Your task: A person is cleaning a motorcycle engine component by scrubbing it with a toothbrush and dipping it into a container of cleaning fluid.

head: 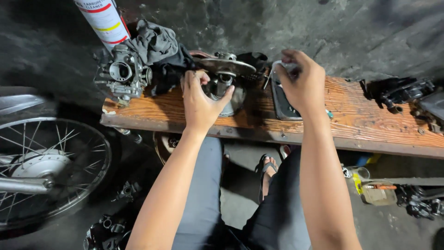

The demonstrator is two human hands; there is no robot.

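Observation:
A wooden plank (365,118) serves as a workbench across the view. My left hand (199,99) wraps around a round metal engine part (226,76) with a wide flange on top, standing on the plank. My right hand (303,83) is closed on a small light-coloured piece (283,66) that looks like a rag or cloth, held above a small dark rectangular tray (282,104). The tray's contents are hidden by my hand.
A carburettor (121,74) and a dark crumpled rag (157,51) lie at the plank's left end, behind them a white spray can (104,21). Black metal parts (400,92) sit at the right end. A spoked motorcycle wheel (46,171) stands lower left. Loose parts litter the floor.

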